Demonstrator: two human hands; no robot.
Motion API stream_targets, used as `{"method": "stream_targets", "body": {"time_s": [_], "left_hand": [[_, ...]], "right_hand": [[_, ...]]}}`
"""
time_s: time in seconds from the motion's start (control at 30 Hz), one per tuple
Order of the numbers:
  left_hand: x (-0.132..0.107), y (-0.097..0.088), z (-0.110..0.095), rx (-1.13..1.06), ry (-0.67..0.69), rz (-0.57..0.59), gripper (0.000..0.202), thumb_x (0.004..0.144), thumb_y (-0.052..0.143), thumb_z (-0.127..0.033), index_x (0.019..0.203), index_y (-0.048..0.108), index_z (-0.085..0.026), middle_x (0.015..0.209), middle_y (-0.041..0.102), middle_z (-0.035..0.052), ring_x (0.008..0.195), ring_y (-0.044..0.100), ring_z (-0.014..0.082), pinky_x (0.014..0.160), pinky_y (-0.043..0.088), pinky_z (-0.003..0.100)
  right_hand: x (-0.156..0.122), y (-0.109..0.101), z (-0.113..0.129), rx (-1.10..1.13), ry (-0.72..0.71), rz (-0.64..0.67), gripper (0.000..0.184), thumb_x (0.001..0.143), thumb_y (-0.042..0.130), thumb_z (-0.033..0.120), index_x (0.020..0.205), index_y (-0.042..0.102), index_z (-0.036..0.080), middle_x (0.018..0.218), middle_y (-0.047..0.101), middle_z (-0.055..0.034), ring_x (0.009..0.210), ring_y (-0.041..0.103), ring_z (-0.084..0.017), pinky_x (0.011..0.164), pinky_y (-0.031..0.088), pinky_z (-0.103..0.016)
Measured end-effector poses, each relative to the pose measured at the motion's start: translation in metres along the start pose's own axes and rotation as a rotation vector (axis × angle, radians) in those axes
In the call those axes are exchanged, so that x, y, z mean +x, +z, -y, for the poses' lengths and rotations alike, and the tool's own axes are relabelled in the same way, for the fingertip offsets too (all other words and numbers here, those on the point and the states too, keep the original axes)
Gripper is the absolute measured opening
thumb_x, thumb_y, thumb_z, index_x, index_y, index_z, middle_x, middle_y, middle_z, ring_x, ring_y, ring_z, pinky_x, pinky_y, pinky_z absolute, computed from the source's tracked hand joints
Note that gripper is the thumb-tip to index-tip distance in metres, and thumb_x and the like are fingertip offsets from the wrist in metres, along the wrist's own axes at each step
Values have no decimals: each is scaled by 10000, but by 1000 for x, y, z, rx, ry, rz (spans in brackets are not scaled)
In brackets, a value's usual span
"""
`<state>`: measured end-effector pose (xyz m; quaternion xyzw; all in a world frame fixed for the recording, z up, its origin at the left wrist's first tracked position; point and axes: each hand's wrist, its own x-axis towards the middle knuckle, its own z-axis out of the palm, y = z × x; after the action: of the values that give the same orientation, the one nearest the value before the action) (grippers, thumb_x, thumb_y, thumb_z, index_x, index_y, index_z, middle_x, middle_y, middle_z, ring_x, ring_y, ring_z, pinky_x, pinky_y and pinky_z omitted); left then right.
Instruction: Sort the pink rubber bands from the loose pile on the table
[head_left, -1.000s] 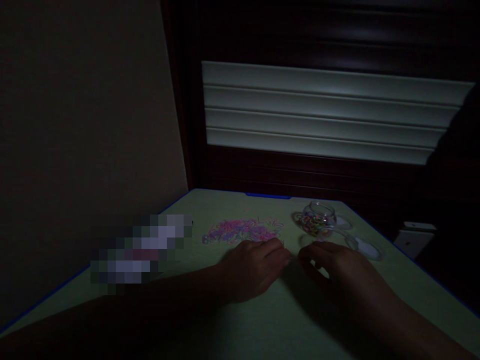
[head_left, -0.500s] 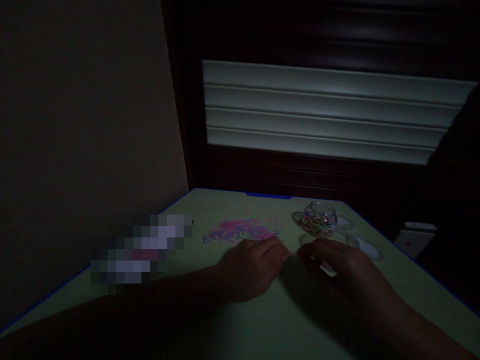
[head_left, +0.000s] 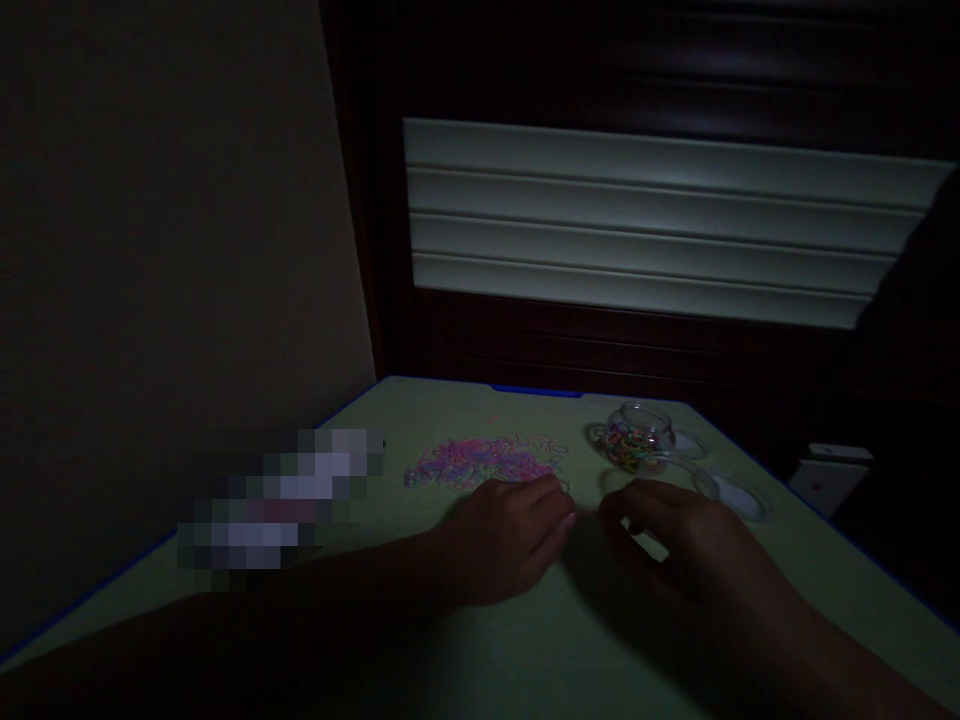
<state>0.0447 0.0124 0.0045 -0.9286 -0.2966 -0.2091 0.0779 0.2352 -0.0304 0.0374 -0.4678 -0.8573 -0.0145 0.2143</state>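
Observation:
Over the front middle of the table, my left hand [head_left: 514, 535] is closed, its fingertips pinching one end of a thin, pale rubber band [head_left: 588, 513]. The other end is pinched by the thumb and forefinger of my right hand [head_left: 682, 530], so the band is stretched across the small gap between them. It shows only faintly in the dim light. Just beyond my left hand lies a loose pile of pink and purple rubber bands [head_left: 480, 462]. A clear round jar [head_left: 639, 438], partly filled with multicoloured bands, stands uncapped behind my right hand.
Clear plastic lid-like pieces [head_left: 739, 497] lie right of the jar on the pale green table [head_left: 450, 660] with its blue edge. A blurred-out object [head_left: 285, 510] rests at the left. A white device [head_left: 832, 475] is beyond the right edge. Wall and slatted panel enclose the back.
My hands have drawn very slightly apart, the right one shifting a little to the right. The band between them looks thinner and fainter. The pile and the jar are unmoved.

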Motion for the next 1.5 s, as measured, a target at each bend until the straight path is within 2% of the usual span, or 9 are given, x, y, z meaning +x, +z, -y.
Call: {"method": "stream_targets", "body": {"time_s": [0.27,0.5,0.67,0.83,1.13,1.5], "left_hand": [[0,0,-1,-7,-2,6,201,898,272,-244,896,463,-178,819,502,15,685,484,122,583,378,247],[0,1,0,10,-12,16,212,897,265,-241,864,463,-172,805,502,14,665,479,120,574,371,247],[0,3,2,16,-1,18,220,894,266,-241,854,470,-171,785,502,14,678,484,125,580,366,250],[1,3,2,21,-10,27,210,886,278,-230,843,475,-173,777,495,9,658,475,117,564,357,246],[0,5,3,20,7,7,182,875,291,-219,830,462,-174,778,492,7,650,467,116,561,353,248],[0,3,2,19,8,-8,180,867,299,-209,815,467,-169,766,499,15,644,472,112,567,361,238]], "right_hand": [[2,1,-1,-91,-13,-19,156,791,422,152,779,574,186,711,562,-22,645,508,-134,593,346,-258],[0,0,-8,-428,-82,-149,112,760,473,134,720,555,199,682,562,-11,638,504,-168,587,329,-287],[-3,-15,-9,-705,95,-157,86,719,508,128,766,551,186,711,569,-38,641,510,-197,568,314,-307],[-6,-24,-11,-860,253,-110,126,699,480,72,745,535,176,699,552,-50,629,513,-215,535,299,-314],[-4,-19,-13,-859,390,19,164,713,434,46,726,547,164,683,566,-67,631,552,-245,507,297,-317],[-7,-18,-16,-844,341,0,210,704,398,21,711,558,157,667,568,-85,615,559,-253,492,311,-325]]}}
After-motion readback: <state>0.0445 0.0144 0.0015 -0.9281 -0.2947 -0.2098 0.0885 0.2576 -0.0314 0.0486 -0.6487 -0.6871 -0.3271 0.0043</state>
